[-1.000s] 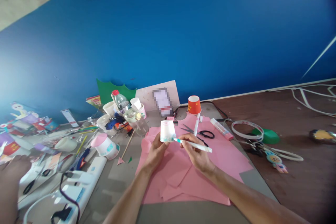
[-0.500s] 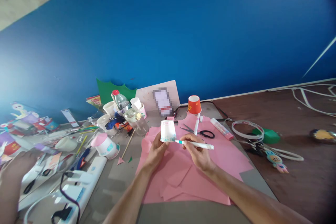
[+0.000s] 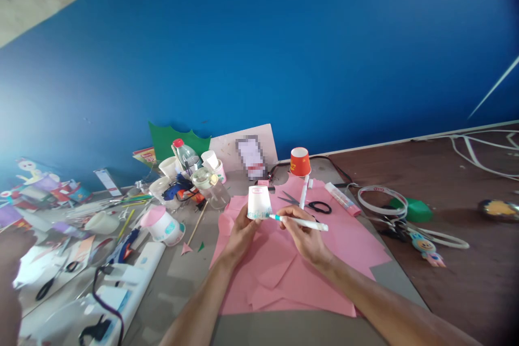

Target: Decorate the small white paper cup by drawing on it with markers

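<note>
My left hand [image 3: 242, 235] is closed round the lower side of a white paper cup [image 3: 258, 199], which is upside down with a pink mark near its top. Teal strokes run along the band near its rim. Pinched in the fingers of my right hand [image 3: 304, 235] is a white marker [image 3: 304, 222] with a teal tip, pointing left at the cup's lower right edge. Whether the tip touches the cup is too small to tell. Both hands are above sheets of pink paper [image 3: 324, 286]. Scissors with black handles [image 3: 319, 207] lie just beyond my right hand, partly hidden.
A red paper cup [image 3: 300, 162] stands at the back, near a glue stick [image 3: 343, 199]. Left are a glass jar [image 3: 211, 189], a pink-and-white cup [image 3: 162, 226] and a white power strip [image 3: 141, 275]. Another person's arm [image 3: 10, 275] is at the far left edge.
The marker tip shifted slightly right, then came back left to the cup's edge. My left hand and the cup stay nearly still. The other person's arm has drawn away to the left.
</note>
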Motion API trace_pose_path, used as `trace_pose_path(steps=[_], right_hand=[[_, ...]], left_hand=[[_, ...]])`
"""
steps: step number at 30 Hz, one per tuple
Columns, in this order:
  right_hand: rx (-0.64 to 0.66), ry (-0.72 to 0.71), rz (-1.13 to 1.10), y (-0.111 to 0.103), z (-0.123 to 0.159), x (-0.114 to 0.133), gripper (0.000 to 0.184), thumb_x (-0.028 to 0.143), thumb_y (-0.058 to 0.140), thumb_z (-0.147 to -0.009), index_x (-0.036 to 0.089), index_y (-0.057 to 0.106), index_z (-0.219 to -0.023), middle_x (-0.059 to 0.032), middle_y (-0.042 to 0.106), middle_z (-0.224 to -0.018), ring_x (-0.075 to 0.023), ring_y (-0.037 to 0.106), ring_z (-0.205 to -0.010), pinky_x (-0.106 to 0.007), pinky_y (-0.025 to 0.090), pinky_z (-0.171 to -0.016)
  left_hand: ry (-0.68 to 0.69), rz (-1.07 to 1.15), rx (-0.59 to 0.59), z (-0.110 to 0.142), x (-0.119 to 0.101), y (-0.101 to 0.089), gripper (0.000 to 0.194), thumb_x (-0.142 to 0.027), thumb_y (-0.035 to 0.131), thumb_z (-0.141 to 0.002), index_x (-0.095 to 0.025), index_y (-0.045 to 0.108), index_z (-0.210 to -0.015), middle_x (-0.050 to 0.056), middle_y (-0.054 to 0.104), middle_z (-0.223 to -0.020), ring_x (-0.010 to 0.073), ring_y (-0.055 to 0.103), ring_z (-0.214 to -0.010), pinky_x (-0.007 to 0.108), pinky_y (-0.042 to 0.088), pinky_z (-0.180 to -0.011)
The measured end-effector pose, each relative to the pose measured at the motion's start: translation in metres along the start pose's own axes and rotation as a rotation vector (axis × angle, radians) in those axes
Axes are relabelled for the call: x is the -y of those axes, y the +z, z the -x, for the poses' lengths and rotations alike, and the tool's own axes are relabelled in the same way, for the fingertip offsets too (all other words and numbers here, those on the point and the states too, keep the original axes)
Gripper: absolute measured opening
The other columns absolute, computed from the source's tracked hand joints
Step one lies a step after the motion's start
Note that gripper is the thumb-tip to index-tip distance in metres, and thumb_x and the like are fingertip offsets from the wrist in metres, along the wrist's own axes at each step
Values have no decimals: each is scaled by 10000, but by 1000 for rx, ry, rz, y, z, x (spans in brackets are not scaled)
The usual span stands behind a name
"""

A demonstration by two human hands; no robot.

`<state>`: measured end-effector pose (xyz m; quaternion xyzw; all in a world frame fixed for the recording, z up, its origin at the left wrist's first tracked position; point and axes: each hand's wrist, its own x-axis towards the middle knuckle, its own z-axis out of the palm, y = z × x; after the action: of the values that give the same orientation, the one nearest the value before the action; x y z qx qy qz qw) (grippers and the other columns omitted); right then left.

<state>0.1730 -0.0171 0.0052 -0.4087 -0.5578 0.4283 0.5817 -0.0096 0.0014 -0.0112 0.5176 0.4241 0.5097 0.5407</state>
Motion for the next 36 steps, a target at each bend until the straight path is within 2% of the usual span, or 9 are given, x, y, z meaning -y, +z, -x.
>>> trace_pose_path(steps=[6,11,15,20,26,36], right_hand=[[27,6,-32,0,1,0,163,334,532,-849,213,611,-773,5,566,-616,-151,491,-552,-269,387,-522],[4,19,4,0,-1,0,175,325,534,-835,210,603,-723,9,546,-607,-139,461,-536,-261,359,-493],[-32,46,-61,0,-2,-1,180,343,545,-830,208,609,-729,8,556,-596,-145,496,-550,-258,382,-503],[-120,74,-102,-1,-4,-4,195,367,567,-818,202,641,-745,9,572,-592,-146,512,-557,-258,398,-522],[-104,83,-130,2,-5,-6,219,396,571,-836,205,635,-749,10,568,-595,-151,512,-572,-265,396,-531],[-98,88,-148,3,-5,-2,202,383,583,-822,198,637,-759,-3,585,-617,-153,525,-589,-259,399,-530]], left_hand=[[2,-56,-5,1,-3,-1,538,-468,761,-749,-183,649,-1191,97,707,-1064,315,577,-1137,419,450,-988],[3,-26,8,1,1,-2,492,-435,741,-779,-207,642,-1203,94,687,-1148,307,572,-1147,416,444,-997],[15,55,46,-1,4,-2,495,-414,721,-807,-204,608,-1240,97,663,-1198,284,581,-1138,430,424,-1026],[-10,82,44,-1,4,-2,512,-427,748,-770,-218,621,-1219,88,666,-1191,284,588,-1137,429,424,-1032],[3,117,67,-1,5,-2,519,-401,743,-784,-201,605,-1243,103,650,-1224,288,574,-1161,439,407,-1043],[4,66,61,-1,4,-2,544,-454,738,-778,-206,602,-1243,102,645,-1247,298,566,-1175,432,414,-1040]])
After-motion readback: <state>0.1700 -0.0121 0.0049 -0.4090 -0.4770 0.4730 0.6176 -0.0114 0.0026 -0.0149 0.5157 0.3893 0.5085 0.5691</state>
